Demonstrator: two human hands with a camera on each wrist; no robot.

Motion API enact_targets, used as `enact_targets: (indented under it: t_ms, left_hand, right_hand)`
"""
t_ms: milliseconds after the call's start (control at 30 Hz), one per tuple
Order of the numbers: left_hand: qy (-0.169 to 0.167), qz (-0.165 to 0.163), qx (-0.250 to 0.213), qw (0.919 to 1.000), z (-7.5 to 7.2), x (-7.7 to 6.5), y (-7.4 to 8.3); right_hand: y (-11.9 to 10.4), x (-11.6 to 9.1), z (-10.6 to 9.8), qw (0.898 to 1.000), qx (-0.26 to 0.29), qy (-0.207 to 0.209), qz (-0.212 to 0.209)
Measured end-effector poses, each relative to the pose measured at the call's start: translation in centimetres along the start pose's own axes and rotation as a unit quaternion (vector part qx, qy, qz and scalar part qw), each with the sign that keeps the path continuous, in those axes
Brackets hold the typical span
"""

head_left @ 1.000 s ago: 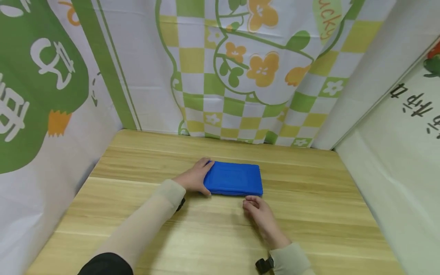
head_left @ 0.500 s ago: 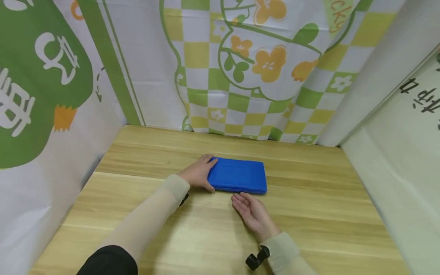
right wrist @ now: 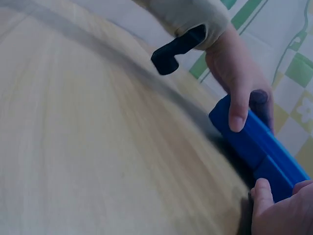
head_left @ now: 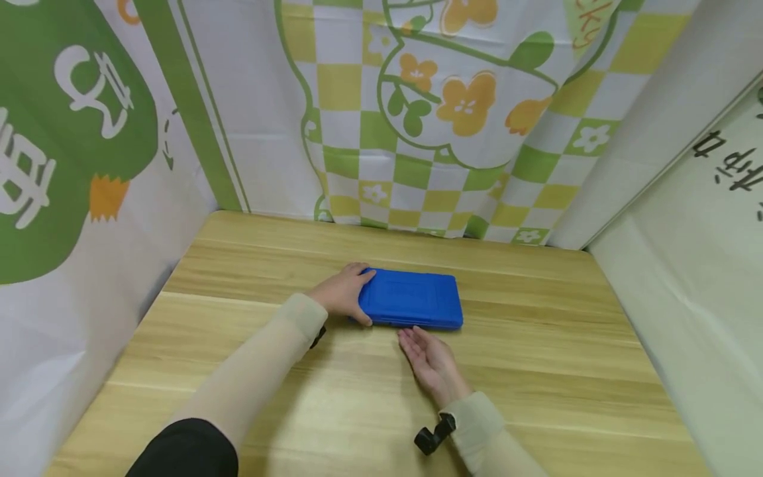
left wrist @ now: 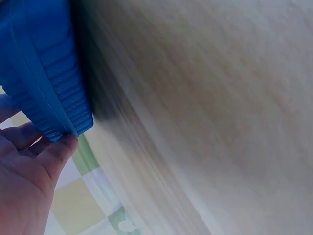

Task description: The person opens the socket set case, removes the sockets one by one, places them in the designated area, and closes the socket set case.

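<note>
A flat blue plastic case (head_left: 411, 298) lies closed on the wooden table, its ribbed end showing in the left wrist view. My left hand (head_left: 340, 293) grips the case's left end, thumb on the front side and fingers at the far side. At the middle of the front edge is my right hand (head_left: 430, 363), palm turned partly up, fingers fairly straight with the tips right at the edge. In the right wrist view, the fingertips of that hand (right wrist: 286, 210) lie by a raised latch (right wrist: 274, 178) on the case's front side.
The wooden table (head_left: 536, 371) spreads around the case. Behind it hangs a checkered, flowered curtain (head_left: 381, 159), with printed white cloth on the left and right. Black camera mounts sit at both wrists, the right one (head_left: 434, 434) jutting over the table.
My right hand has moved left from near the case's front right corner to the middle of its front edge, its palm turning upward. The left hand keeps its grip.
</note>
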State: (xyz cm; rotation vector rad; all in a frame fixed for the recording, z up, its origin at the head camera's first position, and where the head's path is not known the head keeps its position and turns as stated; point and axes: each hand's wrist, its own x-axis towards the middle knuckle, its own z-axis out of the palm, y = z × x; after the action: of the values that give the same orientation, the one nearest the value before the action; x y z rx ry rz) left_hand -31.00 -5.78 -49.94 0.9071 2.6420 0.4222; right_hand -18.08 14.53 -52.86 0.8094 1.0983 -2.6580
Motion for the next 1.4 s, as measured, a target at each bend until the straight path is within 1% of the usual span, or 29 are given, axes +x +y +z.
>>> enact_targets:
  t_ms: [167,233,467,600,767,967,1067,1200,1300,1333,1367,1400]
  left_hand:
    - [-0.003,0.000,0.000,1.0000,0.0,0.0,0.1]
    - [-0.002,-0.001,0.000,1.0000,0.0,0.1,0.1]
    - [-0.003,-0.005,-0.003,1.0000,0.2,0.2,-0.1]
    - [-0.003,-0.016,-0.003,0.9999,0.3,0.2,-0.2]
    - [-0.006,-0.022,0.008,0.9997,0.1,0.2,-0.1]
    - [0.002,-0.015,0.005,0.9999,0.6,0.0,-0.3]
    - [0.011,-0.015,-0.004,0.9998,1.0,-0.3,-0.6]
    - [0.015,-0.015,-0.010,0.9997,1.3,-0.4,-0.8]
    - [0.013,-0.012,-0.004,0.9998,1.2,-0.2,-0.7]
    - [0.012,-0.011,-0.003,0.9999,1.1,-0.1,-0.7]
    - [0.011,-0.010,0.000,0.9999,1.1,-0.1,-0.7]
    - [0.009,-0.009,0.001,0.9999,1.1,-0.1,-0.7]
  right_hand:
    - [0.4,0.4,-0.3,0.999,-0.042,0.001,-0.019]
    - [0.5,0.4,-0.3,0.998,-0.051,0.002,-0.024]
    - [0.7,0.5,-0.3,0.997,-0.076,-0.003,-0.027]
    - [0.9,0.2,-0.3,0.995,-0.092,-0.002,-0.027]
    - [0.9,-0.3,-0.4,0.993,-0.116,-0.017,-0.031]
    - [0.4,-0.9,-1.1,0.990,-0.138,-0.028,-0.017]
    - [0.0,-1.2,-1.6,0.985,-0.164,-0.042,-0.008]
    - [-1.1,-1.1,-2.6,0.970,-0.233,-0.062,-0.022]
    - [-2.6,-0.9,-3.4,0.950,-0.299,-0.072,-0.058]
    - [-3.2,-0.8,-3.7,0.938,-0.331,-0.070,-0.079]
    - [-4.0,-0.7,-4.0,0.920,-0.371,-0.066,-0.110]
    - [-4.7,-0.5,-4.3,0.897,-0.415,-0.057,-0.144]
